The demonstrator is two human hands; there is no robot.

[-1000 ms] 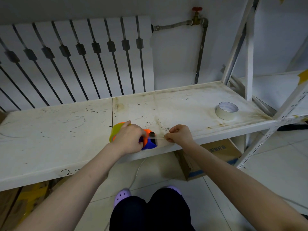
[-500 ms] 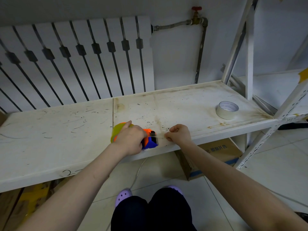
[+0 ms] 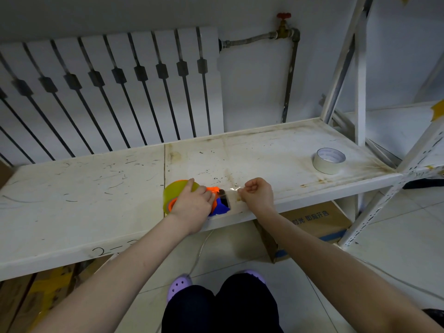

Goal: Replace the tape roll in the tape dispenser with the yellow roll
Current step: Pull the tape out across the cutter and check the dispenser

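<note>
An orange and blue tape dispenser [image 3: 219,203] lies near the front edge of the white shelf [image 3: 84,188], with the yellow roll [image 3: 176,189] sitting in it. My left hand [image 3: 193,204] presses down on the dispenser and covers most of its body. My right hand [image 3: 257,192] is just to the right of the dispenser, its fingers pinched on a clear strip of tape [image 3: 232,189] drawn out from the dispenser's front. A white tape roll [image 3: 329,160] lies flat on the shelf at the far right.
A radiator [image 3: 108,92] stands behind the shelf, a pipe with a red valve [image 3: 283,16] to its right. White shelf uprights [image 3: 360,92] rise at the right. A cardboard box [image 3: 317,219] sits on the tiled floor under the shelf.
My right hand has pulled the tape end a little farther from the dispenser. My left hand stays on the dispenser.
</note>
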